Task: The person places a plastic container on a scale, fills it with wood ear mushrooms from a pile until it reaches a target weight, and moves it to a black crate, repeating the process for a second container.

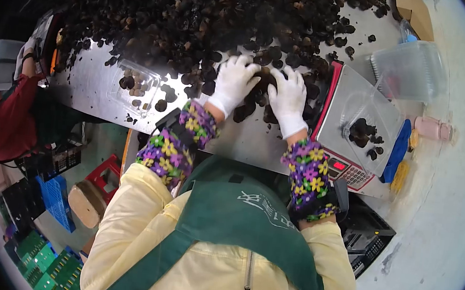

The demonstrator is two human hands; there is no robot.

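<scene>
My left hand (231,85), in a white glove, rests at the near edge of a large heap of dark brown, shrivelled pieces (189,21) that look like dried mushrooms. Its fingers are stretched out and apart. My right hand (288,99), also gloved in white, is a short way to the right with fingers spread, touching the same heap. Several loose dark pieces (245,111) lie between the two hands. I see nothing gripped in either hand. Left of my left hand, a clear plastic tray (115,88) holds round brownish pieces and a few dark ones.
A red-edged digital scale (348,171) stands at right, bearing a clear container (380,112) with dark pieces. Behind it are stacked clear containers (414,65). A blue cloth-like item (396,154) lies beside the scale. Another person's red sleeve (11,122) shows at far left.
</scene>
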